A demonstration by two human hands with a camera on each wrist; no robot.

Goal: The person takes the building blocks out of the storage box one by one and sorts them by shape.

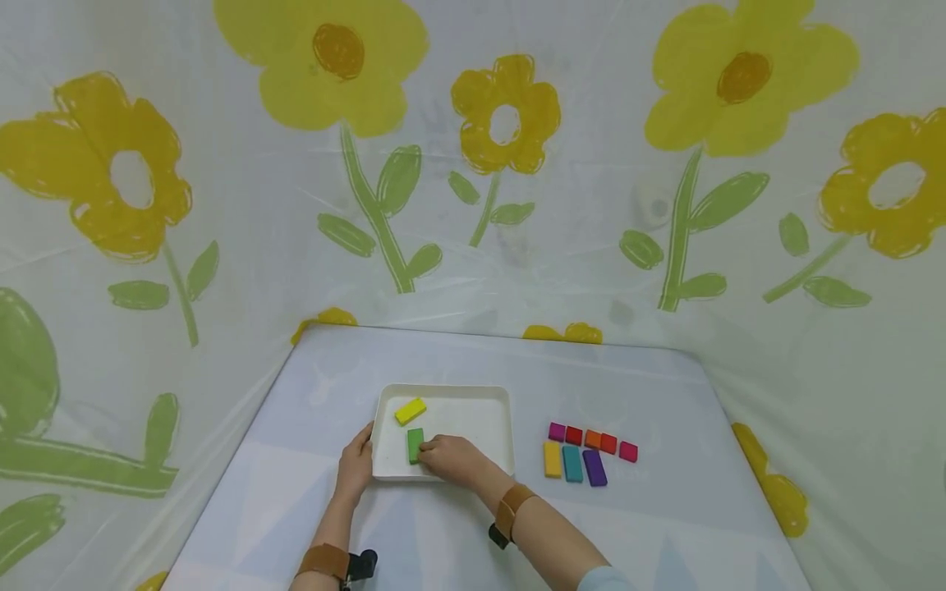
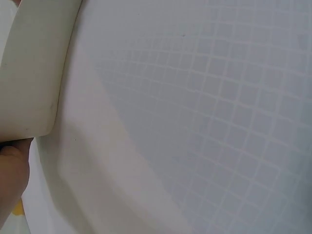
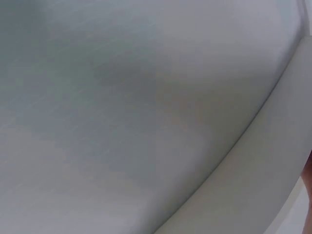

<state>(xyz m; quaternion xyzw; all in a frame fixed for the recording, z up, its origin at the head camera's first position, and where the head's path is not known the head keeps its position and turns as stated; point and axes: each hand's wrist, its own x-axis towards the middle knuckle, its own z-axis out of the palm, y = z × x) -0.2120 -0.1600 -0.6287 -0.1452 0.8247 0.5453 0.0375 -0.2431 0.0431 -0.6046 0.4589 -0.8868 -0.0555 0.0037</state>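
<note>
A shallow white tray (image 1: 473, 410) lies on the table, holding a yellow block (image 1: 410, 411) and a green block (image 1: 415, 446). My left hand (image 1: 355, 465) holds the tray by its left side; the left wrist view catches part of that hand (image 2: 13, 170) against the tray's wall (image 2: 34, 73). Reaching over the tray's front rim, my right hand (image 1: 452, 458) pinches the right side of the green block near its lower end. Its fingertips are partly hidden by the curled hand. The right wrist view shows mostly the tray's outer wall (image 3: 243, 180) and a sliver of skin.
Right of the tray stands a group of blocks: a back row with a magenta block (image 1: 557, 431) and several red, orange and pink ones. In front of it lie a yellow-orange block (image 1: 552, 460), a teal block (image 1: 572, 464) and a purple block (image 1: 594, 468). Flowered cloth (image 1: 576, 246) surrounds the table.
</note>
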